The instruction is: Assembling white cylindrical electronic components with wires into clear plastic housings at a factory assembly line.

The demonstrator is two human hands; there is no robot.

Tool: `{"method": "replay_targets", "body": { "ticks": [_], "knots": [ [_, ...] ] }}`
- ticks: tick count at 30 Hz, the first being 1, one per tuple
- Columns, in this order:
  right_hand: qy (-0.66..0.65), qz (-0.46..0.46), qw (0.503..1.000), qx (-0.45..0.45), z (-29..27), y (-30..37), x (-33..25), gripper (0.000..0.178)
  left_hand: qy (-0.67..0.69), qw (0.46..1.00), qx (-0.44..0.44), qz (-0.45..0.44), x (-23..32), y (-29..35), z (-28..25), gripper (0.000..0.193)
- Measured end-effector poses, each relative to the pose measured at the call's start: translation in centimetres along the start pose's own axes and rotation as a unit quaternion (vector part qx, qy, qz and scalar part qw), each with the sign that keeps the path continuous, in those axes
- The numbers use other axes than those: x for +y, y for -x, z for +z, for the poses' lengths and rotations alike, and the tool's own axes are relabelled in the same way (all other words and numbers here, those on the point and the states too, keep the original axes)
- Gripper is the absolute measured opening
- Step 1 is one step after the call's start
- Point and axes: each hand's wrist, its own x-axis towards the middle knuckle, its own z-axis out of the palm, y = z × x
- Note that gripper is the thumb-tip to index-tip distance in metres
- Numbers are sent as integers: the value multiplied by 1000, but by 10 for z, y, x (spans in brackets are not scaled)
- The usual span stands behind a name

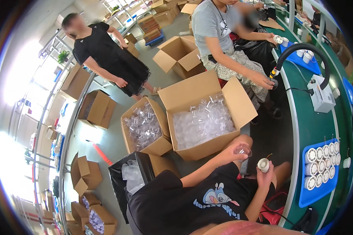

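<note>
My left hand (233, 154) is closed around a clear plastic cover (245, 152), held by its fingers above my knee. To its right, my right hand (265, 177) grips a white round cup-shaped part (263, 165) with a thin orange wire sticking up from it. The part's open end faces up, and it is apart from the clear cover. Beside my left arm stands a large open carton (208, 145) full of clear and frosted plastic covers (202, 119).
A blue tray (303, 197) of several white round parts lies on the green bench (290, 117) at right. A smaller carton (157, 145) holds clear pieces; a black-lined bin (115, 174) holds plastic bags. One co-worker (211, 31) sits beyond; another person (106, 55) stands far left.
</note>
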Motion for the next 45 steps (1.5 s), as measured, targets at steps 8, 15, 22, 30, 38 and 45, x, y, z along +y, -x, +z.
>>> {"method": "replay_targets", "body": {
  "ticks": [8, 15, 22, 30, 38, 45],
  "knots": [
    [74, 118, 989, -41, 25, 10, 26, 30, 20, 999, 27, -1, -10, 33, -7, 57],
    [80, 75, 989, -95, 39, 20, 40, 17, -19, 997, 78, 4, -20, 50, -12, 57],
    [495, -121, 842, -179, 89, 37, 8, 16, -237, 961, 114, 79, 39, 35, 2, 59],
    [732, -355, 560, -157, 115, 78, -30, 13, -428, 885, 16, 180, 69, 3, 30, 64],
    [738, -423, 504, -150, 111, 96, -42, 16, -395, 907, -29, 142, 55, 1, 45, 66],
    [678, -431, 569, -178, 116, 95, -44, 19, -318, 942, -77, 80, 54, 1, 51, 66]
  ]
}}
